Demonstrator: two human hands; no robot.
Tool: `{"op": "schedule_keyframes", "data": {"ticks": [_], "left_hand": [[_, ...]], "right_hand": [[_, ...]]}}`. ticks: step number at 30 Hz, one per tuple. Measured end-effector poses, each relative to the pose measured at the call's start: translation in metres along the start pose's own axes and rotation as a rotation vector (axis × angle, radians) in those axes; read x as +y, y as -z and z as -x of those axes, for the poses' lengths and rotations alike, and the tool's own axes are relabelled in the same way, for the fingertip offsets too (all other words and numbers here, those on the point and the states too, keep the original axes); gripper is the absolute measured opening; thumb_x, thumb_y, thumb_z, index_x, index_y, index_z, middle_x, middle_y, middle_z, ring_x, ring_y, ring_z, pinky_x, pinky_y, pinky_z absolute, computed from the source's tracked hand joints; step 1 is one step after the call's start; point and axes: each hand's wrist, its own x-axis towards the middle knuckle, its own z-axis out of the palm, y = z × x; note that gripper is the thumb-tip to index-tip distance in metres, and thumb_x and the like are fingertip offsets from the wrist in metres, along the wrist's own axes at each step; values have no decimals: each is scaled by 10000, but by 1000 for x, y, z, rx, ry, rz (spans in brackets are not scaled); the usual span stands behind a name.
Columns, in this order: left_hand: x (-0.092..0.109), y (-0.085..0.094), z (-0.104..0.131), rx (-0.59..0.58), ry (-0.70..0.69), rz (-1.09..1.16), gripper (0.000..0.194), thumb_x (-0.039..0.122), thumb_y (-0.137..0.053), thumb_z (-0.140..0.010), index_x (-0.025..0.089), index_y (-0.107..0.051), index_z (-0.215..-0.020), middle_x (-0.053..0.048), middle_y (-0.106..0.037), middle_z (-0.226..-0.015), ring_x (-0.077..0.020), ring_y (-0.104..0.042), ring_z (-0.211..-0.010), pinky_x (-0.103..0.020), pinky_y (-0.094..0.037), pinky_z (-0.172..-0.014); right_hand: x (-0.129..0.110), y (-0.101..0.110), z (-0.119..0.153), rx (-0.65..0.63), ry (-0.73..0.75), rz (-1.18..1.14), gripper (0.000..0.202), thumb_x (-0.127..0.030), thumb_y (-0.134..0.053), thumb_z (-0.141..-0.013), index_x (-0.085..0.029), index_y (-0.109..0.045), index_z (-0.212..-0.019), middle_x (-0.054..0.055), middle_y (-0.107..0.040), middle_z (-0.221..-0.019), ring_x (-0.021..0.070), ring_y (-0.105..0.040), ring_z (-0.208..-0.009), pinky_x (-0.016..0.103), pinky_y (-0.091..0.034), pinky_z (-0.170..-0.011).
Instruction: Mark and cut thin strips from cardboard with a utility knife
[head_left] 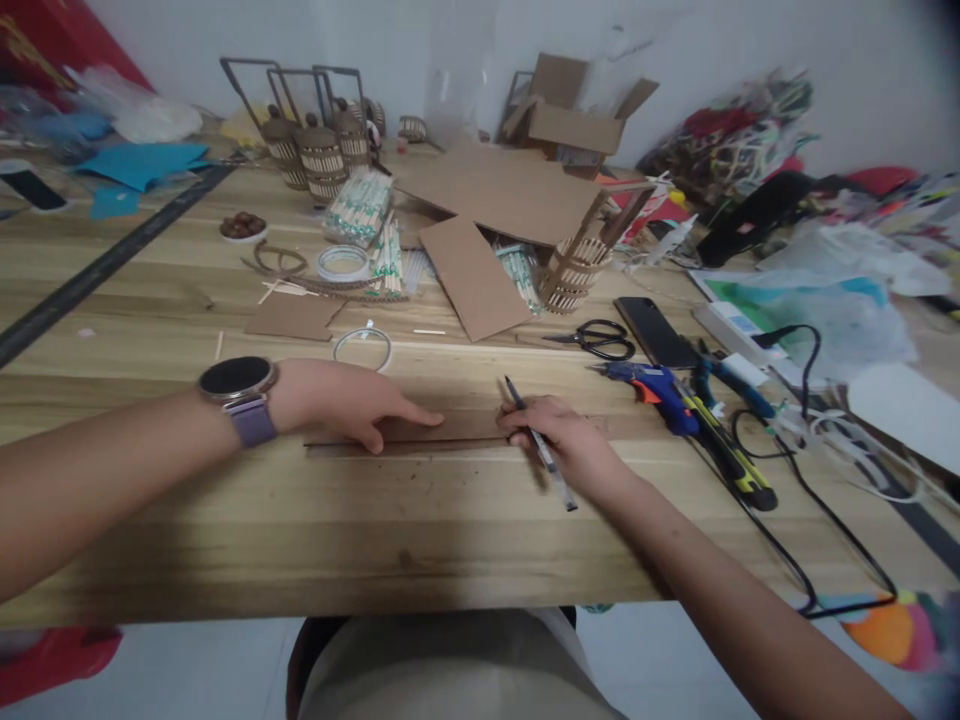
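Head view: left hand point(341, 400) flat on cardboard strip point(420, 432); right hand point(562, 440) grips pen point(538, 442).

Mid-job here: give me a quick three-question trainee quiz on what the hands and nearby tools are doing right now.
1. True or false: the left hand presses on the cardboard strip.
2. What does the right hand hold?
A pen
B scissors
C glue gun
3. Fill in: the watch is on the ___ wrist.

Key: 1 true; 2 A; 3 left.
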Motion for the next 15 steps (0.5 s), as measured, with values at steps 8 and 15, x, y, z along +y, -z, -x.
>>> {"op": "schedule_keyframes", "data": {"ticks": [8, 15], "left_hand": [[-1, 3, 2, -93, 0, 102, 766, 256, -709, -861, 464, -393, -1527, 28, -727, -1215, -183, -681, -897, -233, -431, -828], [16, 12, 4, -136, 66, -14, 813, 191, -708, -838, 435, -379, -1541, -15, -731, -1190, -208, -674, -930, -218, -435, -733]], "right_hand": [[2, 1, -4, -45, 27, -34, 245, -364, -525, -1022, -224, -726, -1031, 88, -764, -1052, 229, -689, -1033, 367, -526, -905], [-5, 0, 0, -60, 16, 84, 225, -290, -511, -1018, -220, -724, -1012, 106, -745, -1077, 233, -676, -1010, 359, -518, -877]]}}
